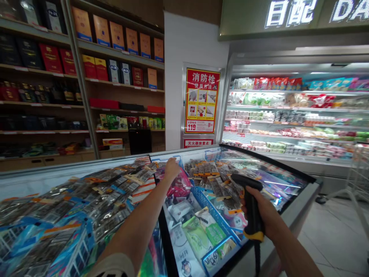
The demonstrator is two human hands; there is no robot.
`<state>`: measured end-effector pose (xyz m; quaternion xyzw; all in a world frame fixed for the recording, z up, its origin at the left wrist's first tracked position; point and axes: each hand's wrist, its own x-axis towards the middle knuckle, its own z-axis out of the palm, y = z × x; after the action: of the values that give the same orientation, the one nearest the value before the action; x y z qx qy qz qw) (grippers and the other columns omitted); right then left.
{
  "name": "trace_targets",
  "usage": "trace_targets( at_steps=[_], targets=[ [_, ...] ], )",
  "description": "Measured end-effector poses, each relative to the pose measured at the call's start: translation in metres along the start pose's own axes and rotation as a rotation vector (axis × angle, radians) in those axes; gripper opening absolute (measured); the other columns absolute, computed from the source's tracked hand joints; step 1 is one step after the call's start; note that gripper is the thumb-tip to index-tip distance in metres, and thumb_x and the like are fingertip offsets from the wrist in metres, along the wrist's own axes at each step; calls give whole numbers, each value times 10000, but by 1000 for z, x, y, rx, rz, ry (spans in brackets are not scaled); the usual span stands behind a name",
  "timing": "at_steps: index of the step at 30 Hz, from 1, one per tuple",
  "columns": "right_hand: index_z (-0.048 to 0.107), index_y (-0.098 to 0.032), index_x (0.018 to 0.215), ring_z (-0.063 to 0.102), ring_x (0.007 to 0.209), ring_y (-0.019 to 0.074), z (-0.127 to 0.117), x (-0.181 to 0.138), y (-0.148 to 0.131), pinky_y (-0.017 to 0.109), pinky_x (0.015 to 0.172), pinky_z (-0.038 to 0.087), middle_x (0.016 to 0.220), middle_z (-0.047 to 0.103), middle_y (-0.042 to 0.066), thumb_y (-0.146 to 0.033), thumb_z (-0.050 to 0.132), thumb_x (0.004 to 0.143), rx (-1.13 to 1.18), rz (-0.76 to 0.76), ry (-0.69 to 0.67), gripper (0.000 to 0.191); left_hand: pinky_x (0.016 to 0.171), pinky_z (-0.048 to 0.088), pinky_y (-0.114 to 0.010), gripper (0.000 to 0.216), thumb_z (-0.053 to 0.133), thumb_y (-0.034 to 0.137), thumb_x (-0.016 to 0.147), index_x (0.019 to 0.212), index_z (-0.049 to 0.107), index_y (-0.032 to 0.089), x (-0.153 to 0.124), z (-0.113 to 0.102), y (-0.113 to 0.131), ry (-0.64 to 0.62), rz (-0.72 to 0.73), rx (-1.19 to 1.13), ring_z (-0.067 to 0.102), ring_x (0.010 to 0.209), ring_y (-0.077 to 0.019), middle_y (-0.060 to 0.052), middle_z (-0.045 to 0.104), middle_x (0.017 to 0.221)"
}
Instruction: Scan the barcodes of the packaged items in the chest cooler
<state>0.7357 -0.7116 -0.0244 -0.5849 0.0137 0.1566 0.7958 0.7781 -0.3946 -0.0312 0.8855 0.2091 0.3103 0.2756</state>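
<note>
My left hand reaches far over the chest freezer, its fingers curled down on the far part of the glass lid near pink packets; what they grip, if anything, is hidden. My right hand is wrapped round the handle of a black barcode scanner with a yellow base, held over the freezer's right side. Under the glass lie green and white frozen packets beside a blue basket divider.
Wooden shelves with boxed goods fill the back left. A red fire-hydrant notice hangs on the white pillar. An open refrigerated case runs along the right, with a trolley frame by it. Grey tiled floor lies to the right.
</note>
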Motion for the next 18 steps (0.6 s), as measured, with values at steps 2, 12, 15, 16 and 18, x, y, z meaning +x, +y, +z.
trace_targets(
  at_steps=[2,12,15,16,18],
  targets=[
    [527,-167,677,484,351,99,6,0,3,188,296,378,462,534,-18,-365,582,692,-23,5,-10,206,923,317,-388,350,397,97,718,1021,571,95,-4,-30,-33,46,-80,216,441,1093,-266,-157,550,1101],
    [534,-164,710,478,356,99,21,-3,8,196,307,379,466,533,-19,-367,570,706,-53,6,-64,206,892,249,-526,265,450,287,735,899,624,174,-10,-81,-103,-83,-149,744,407,1095,-328,-123,588,1058],
    [528,-161,693,472,352,98,23,-5,7,196,306,376,460,529,-19,-366,571,706,-64,14,-67,211,851,311,-490,287,500,344,705,869,638,154,-5,-76,-102,-138,-155,720,455,1045,-342,-136,602,1020],
    [526,-161,692,470,351,96,24,-6,7,194,306,374,458,528,-20,-365,569,707,-63,17,-65,209,834,329,-481,293,533,361,675,847,643,150,-3,-75,-101,-148,-180,696,478,1019,-345,-143,611,990],
    [526,-162,701,467,348,93,25,-6,8,191,305,371,458,526,-24,-361,567,710,-57,19,-66,203,796,365,-461,295,611,363,587,791,650,154,2,-72,-101,-142,-212,571,524,952,-345,-146,632,913]
  ],
)
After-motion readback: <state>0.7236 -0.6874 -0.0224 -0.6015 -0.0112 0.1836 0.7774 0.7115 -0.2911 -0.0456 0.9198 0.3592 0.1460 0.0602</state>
